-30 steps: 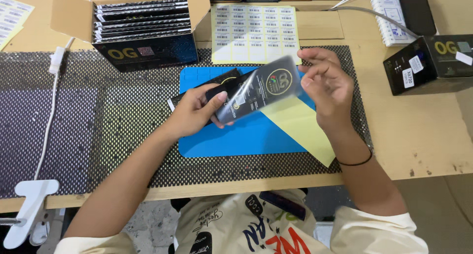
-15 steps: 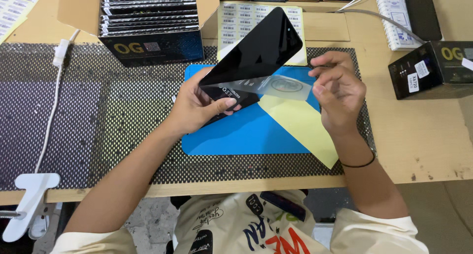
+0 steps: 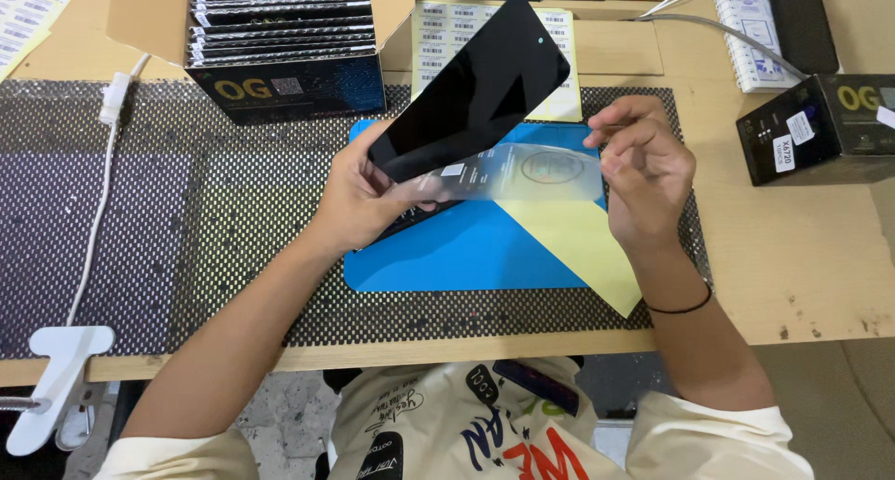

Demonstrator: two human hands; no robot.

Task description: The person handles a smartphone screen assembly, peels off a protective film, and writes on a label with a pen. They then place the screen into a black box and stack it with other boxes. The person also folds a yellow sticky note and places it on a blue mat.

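Observation:
My left hand [image 3: 359,196] grips the lower end of a black glass panel [image 3: 475,89], which is tilted up and away over the blue mat [image 3: 447,256]. My right hand [image 3: 643,168] pinches the far end of a clear film [image 3: 522,172] that is peeled away from the panel and stretches level between both hands. A yellow sheet [image 3: 583,242] lies on the mat under the film.
An open black box of flat packets [image 3: 284,47] stands at the back left, a sheet of white labels [image 3: 443,33] behind the panel. A small black box [image 3: 820,126], a notebook [image 3: 746,23] and a dark phone [image 3: 802,23] sit at right. A white cable [image 3: 98,210] crosses the dotted mat [image 3: 140,228].
The film has come off the panel: my right hand has pulled it to the right and down while my left hand has tipped the black panel upward.

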